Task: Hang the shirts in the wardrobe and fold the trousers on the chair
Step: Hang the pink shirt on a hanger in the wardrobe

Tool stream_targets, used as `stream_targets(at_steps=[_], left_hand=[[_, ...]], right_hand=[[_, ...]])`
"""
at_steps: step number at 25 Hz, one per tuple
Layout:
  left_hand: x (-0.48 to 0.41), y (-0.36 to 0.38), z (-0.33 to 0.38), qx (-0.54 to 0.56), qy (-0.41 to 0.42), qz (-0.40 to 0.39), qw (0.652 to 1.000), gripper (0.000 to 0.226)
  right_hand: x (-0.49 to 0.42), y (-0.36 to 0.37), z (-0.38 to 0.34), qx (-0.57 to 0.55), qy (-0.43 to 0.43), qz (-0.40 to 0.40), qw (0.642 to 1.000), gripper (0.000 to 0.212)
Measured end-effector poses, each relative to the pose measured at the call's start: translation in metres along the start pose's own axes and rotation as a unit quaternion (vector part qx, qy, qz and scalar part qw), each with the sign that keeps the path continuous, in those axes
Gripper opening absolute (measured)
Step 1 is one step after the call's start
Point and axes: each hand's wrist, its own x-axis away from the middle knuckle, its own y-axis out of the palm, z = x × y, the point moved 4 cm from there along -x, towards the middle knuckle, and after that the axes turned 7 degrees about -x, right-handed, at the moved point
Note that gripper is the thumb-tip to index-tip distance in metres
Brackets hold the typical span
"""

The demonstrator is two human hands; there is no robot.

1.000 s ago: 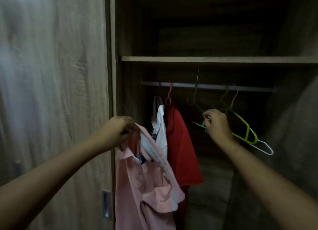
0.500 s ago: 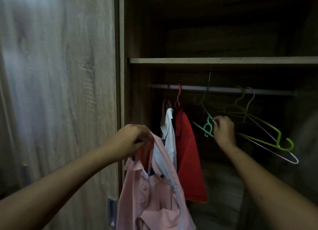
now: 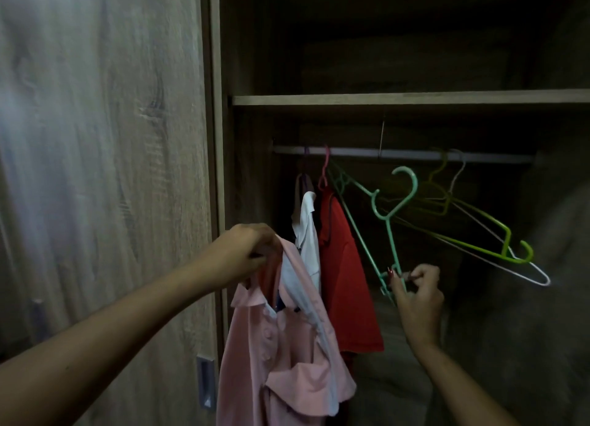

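My left hand (image 3: 245,250) grips a pink shirt (image 3: 281,346) by its collar; it hangs in front of the open wardrobe, with a white and blue garment bunched against it. My right hand (image 3: 415,291) pinches the lower end of a teal plastic hanger (image 3: 388,215), which is off the rail (image 3: 399,154) and tilted, hook uppermost. On the rail's left hang a white shirt (image 3: 308,234) and a red shirt (image 3: 344,275).
A lime green hanger (image 3: 498,237) and a white hanger (image 3: 523,269) swing out to the right from the rail. A wooden shelf (image 3: 408,99) runs above the rail. The closed wardrobe door (image 3: 102,170) fills the left side.
My right hand has pulled the teal hanger off the rail and lowered it, now pinching its bottom end. The green and white hangers swung rightward. The pink shirt has stayed in my left hand.
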Motion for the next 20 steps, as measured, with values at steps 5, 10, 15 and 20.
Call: stream_targets(at_steps=[5, 10, 15, 20], left_hand=[[-0.005, 0.009, 0.011, 0.002, 0.02, -0.013, 1.0, 0.029], [-0.005, 0.017, 0.011, 0.025, 0.023, -0.026, 0.999, 0.028], [0.0, 0.022, 0.017, 0.111, -0.011, -0.059, 0.992, 0.03], [0.004, 0.024, 0.025, 0.212, -0.057, -0.099, 0.971, 0.032]], right_hand=[[0.026, -0.014, 0.032, 0.088, -0.002, -0.076, 0.993, 0.014], [0.034, -0.024, 0.027, 0.035, -0.035, -0.059, 0.997, 0.011], [0.04, -0.03, -0.005, -0.089, 0.055, -0.052, 0.993, 0.019], [0.028, -0.032, -0.079, -0.352, 0.141, -0.01, 0.925, 0.006]])
